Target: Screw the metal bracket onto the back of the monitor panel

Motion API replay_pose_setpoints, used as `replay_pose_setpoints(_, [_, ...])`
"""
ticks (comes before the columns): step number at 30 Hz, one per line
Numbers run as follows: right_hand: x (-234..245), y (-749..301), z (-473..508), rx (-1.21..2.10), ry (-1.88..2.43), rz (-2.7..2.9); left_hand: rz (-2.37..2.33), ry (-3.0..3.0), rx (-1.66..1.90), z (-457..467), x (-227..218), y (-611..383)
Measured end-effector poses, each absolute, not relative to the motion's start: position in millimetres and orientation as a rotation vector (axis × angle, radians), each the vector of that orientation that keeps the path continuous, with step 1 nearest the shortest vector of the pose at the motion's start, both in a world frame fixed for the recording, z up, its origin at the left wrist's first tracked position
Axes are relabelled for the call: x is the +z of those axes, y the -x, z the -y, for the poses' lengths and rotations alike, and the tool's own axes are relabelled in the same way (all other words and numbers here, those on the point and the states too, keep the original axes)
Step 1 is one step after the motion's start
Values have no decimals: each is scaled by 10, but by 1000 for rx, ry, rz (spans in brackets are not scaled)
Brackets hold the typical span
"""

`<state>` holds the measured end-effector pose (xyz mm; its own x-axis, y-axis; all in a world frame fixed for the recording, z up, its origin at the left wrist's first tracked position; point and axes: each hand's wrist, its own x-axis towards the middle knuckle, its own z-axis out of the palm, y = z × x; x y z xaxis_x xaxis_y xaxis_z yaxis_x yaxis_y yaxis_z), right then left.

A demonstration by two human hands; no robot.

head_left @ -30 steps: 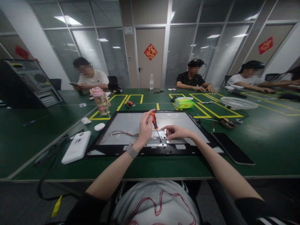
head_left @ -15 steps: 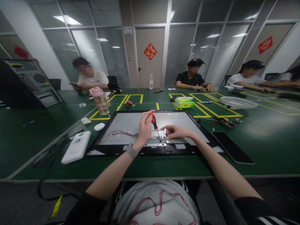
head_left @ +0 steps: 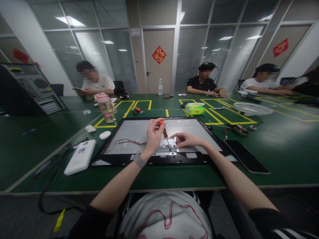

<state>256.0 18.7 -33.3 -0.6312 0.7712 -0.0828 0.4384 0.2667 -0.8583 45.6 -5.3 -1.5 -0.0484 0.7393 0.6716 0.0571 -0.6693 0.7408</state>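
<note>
My left hand (head_left: 153, 134) grips the top of an orange-and-black screwdriver (head_left: 165, 133), its fingers closed around the handle. The shaft slants down to a small metal bracket (head_left: 171, 142) on the back of a flat display panel (head_left: 139, 124) with a black frame. At the bracket's right edge, my right hand (head_left: 188, 139) has its thumb and curled fingers closed on the metal; the exact contact is partly hidden. A bundle of thin wires (head_left: 132, 141) runs over the panel, left of my left hand.
A white power bank (head_left: 80, 157) and a white round case (head_left: 105, 135) lie left of the panel, near a pink-lidded bottle (head_left: 106, 108). To the right is a black phone (head_left: 245, 156). Beyond are pliers (head_left: 136, 109), a tissue pack (head_left: 195, 109) and a fan grille (head_left: 253, 108). People sit opposite.
The screwdriver handle has turned slightly within my left hand, and those fingers have shifted a little. My right hand stays at the bracket. The whole view has drifted slightly.
</note>
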Motion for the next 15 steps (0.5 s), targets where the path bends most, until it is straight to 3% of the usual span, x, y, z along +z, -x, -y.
replay_pose_setpoints(15, [-341,-2563,-195,1310,1086,2193,-848,-1724,1734,62,-20,-466])
